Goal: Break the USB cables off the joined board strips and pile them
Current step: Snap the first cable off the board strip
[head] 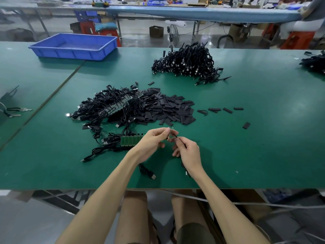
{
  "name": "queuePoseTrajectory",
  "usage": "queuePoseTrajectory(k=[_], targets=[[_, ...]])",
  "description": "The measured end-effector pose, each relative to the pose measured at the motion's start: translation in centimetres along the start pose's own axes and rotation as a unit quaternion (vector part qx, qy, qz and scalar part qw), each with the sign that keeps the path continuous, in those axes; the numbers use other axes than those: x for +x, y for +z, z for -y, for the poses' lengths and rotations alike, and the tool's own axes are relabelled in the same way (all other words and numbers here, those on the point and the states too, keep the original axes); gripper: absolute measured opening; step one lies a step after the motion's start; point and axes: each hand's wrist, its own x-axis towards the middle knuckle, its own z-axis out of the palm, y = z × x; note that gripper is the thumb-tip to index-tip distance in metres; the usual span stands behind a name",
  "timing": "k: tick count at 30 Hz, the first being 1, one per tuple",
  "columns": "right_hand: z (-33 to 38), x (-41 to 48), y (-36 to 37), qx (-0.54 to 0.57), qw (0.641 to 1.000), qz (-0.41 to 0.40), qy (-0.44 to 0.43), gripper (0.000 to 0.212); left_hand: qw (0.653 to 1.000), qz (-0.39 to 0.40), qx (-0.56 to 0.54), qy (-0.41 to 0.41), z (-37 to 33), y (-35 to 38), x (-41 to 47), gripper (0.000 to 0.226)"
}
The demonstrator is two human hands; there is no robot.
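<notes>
1. Pinching a small board piece [169, 134] at its fingertips, the left hand [151, 142] is held above the near middle of the green table mat [255, 138].
2. The right hand [189, 153], just to its right, has its fingers curled round the black USB cable [176, 137] that meets that piece.
3. A green joined board strip [131, 140] lies flat on the mat, partly behind the left hand. Its black cables trail left and nearer.
4. Farther off, left of centre, a heap of strips and cables [112, 104] touches a spread of flat black sleeve pieces [170, 110] on its right. A few stray pieces lie further right.
5. A pile of loose USB cables [186, 63] sits far on the mat at centre, and a second pile [314, 64] sits at the far right edge.
6. A blue plastic tray [73, 45] stands at the far left, and pliers [16, 111] lie at the left edge.
7. Beyond the table there is a grey floor with a floor fan [173, 35], a cardboard box [156, 31], red stools [109, 33] and a long blue-topped bench [193, 12].
</notes>
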Motion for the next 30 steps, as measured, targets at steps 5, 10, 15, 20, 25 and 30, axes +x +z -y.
queuePoseTrajectory(k=[5, 10, 15, 20, 25, 30], targets=[[0.1, -0.1, 0.0, 0.015, 0.999, 0.015, 0.029, 0.027, 0.999, -0.003, -0.04, 0.023, 0.2, 0.2, -0.7, 0.028], [0.3, -0.5, -0.1, -0.012, 0.999, 0.042, -0.002, 0.026, 0.995, -0.087, -0.017, 0.047, -0.8, 1.0, -0.4, 0.023], [0.6, -0.8, -0.2, -0.014, 0.998, 0.055, -0.01, 0.027, 0.987, -0.153, 0.01, 0.043, -1.0, 1.6, 0.1, 0.027], [0.7, -0.8, -0.3, -0.023, 0.998, 0.05, -0.015, 0.027, 0.983, -0.172, 0.053, 0.027, -0.4, 2.1, -0.1, 0.025], [0.7, -0.6, -0.3, -0.021, 0.999, 0.032, -0.005, 0.029, 0.983, -0.16, 0.085, 0.01, -0.5, 1.7, 0.0, 0.021], [0.6, -0.6, -0.3, 0.017, 1.0, 0.02, 0.016, 0.031, 0.974, -0.157, 0.164, 0.004, -1.1, 1.3, 0.6, 0.013]])
